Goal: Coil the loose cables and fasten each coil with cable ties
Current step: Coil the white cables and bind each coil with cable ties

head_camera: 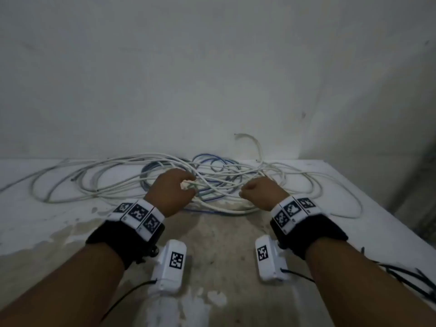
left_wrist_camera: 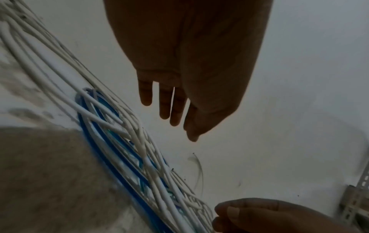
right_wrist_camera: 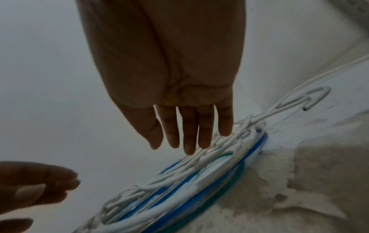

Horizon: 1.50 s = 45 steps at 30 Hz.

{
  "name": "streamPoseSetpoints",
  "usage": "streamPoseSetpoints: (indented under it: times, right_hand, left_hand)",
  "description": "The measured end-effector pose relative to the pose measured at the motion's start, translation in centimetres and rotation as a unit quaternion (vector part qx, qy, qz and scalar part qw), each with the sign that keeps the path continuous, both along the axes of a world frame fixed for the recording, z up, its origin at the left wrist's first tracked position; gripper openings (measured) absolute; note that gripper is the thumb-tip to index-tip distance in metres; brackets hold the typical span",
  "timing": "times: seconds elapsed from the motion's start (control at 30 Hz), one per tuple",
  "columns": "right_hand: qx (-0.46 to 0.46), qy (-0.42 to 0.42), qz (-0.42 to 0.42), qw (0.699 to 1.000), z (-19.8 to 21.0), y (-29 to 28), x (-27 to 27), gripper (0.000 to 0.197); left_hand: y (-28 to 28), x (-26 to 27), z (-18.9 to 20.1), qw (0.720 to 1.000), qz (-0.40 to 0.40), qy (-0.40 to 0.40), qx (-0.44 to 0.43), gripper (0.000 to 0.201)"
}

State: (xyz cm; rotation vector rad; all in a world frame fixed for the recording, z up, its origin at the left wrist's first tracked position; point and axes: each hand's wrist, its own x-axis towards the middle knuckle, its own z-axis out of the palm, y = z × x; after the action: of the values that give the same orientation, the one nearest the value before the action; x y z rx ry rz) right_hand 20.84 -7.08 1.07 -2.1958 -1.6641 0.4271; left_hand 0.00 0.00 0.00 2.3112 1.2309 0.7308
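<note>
1. Cables [head_camera: 212,182], white and blue, lie tangled on the desk [head_camera: 35,232] against the wall.
2. Left hand [head_camera: 173,192] and right hand [head_camera: 260,193] hover over them, fingers relaxed, gripping nothing.
3. No coil formed; black cable ties [head_camera: 410,279] unused at right.

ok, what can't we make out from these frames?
- Left hand and right hand: in the head view, the backs of the hands hide the fingers.
- Black strands, possibly cable ties: in the head view, cut off by the right edge and the forearm, so no count.
- Cable tangle: overlapping strands hide how many separate cables there are.
- Right fingertips: the right wrist view is too dim to confirm they touch the cables.
</note>
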Motion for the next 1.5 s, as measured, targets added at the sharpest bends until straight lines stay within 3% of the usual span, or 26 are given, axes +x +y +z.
streamPoseSetpoints:
  times: [0.2, 0.43, 0.57, 0.77, 0.93, 1.0, 1.07, 1.13, 1.23, 1.37, 1.5]
  right_hand:
    - [-0.098, -0.126, 0.021, 0.987, -1.3, 3.2, 0.4, 0.033]
    - [-0.091, -0.207, 0.041, 0.973, -0.9, 4.9, 0.8, 0.021]
    - [0.056, -0.151, 0.091, 0.983, 2.6, 4.3, 0.6, 0.016]
    - [0.237, -0.122, 0.167, 0.949, 6.9, 2.6, -1.5, 0.013]
    - [0.248, -0.145, 0.120, 0.950, 7.8, 0.9, -0.3, 0.012]
    - [0.219, -0.128, 0.082, 0.964, 8.0, 0.1, 0.5, 0.031]
    - [0.188, -0.117, 0.054, 0.974, 7.9, -0.7, 0.9, 0.033]
    - [0.141, -0.119, 0.041, 0.982, 7.5, -1.3, 1.1, 0.026]
    - [0.100, -0.071, 0.041, 0.992, 6.7, -1.9, 1.5, 0.035]
    - [0.219, 0.063, -0.011, 0.974, 7.3, -2.9, 1.1, 0.031]
    - [0.307, 0.060, -0.034, 0.949, 8.0, -3.1, -0.8, 0.008]
  left_hand:
    - [3.0, 2.4, -1.4, 0.998, -0.023, 0.058, 0.001, 0.045]
    - [4.5, 3.3, -2.4, 0.994, -0.047, 0.095, 0.015, 0.051]
    - [4.2, 3.8, -0.9, 0.988, -0.085, 0.004, 0.126, 0.053]
    - [2.4, 3.8, 3.7, 0.962, -0.093, -0.150, 0.207, 0.034]
    - [0.8, 1.2, 6.6, 0.936, -0.035, -0.241, 0.256, 0.026]
    - [0.1, 0.0, 7.7, 0.929, -0.020, -0.267, 0.254, 0.024]
    - [-0.4, -1.1, 8.4, 0.926, -0.015, -0.279, 0.255, 0.023]
    - [-0.8, -2.1, 9.0, 0.921, 0.001, -0.307, 0.240, 0.020]
    - [-1.4, -3.6, 9.3, 0.918, 0.020, -0.338, 0.207, 0.019]
    - [-2.4, -4.8, 9.1, 0.946, -0.016, -0.315, 0.070, 0.017]
    - [-3.8, -4.8, 9.1, 0.948, -0.089, -0.300, -0.051, 0.029]
